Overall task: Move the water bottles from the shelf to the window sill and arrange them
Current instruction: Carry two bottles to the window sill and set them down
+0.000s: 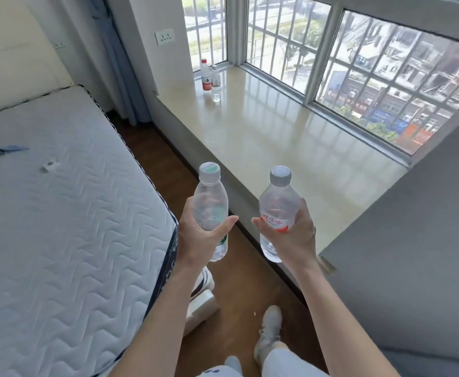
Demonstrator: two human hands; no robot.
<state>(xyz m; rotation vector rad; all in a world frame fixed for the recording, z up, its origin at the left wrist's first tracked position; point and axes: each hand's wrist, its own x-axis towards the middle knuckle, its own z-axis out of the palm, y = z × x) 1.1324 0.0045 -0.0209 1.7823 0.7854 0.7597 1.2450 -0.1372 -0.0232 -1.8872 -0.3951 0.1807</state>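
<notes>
two bottles in the air, sill not reached yet

the person is standing btwn the bed (59, 200) and the window sill (291, 148), carrying one bottle per hand. the left hand (200, 232) is wrapping the green-label bottle (210, 208) w/ fingers behind and thumb across the front; the right hand (295, 235) is gripping the red-label bottle (277, 210) the same way, around its lower half. both bottles are upright, capped, near each other but not touching, and hanging over the floor (236, 273) just short of the sill's edge.

two more bottles (210, 77) are already standing at the far left end of the sill, close together by the wall.

risks, as a guess: clear plastic is probably slick, so either grip could be slipping mid-carry, esp. w/ no spare hand to catch. setting both down at once could be knocking them together or tipping one. reaching to the far pair could be bumping those over, and the glossy sill could be letting a bottle slide.
</notes>
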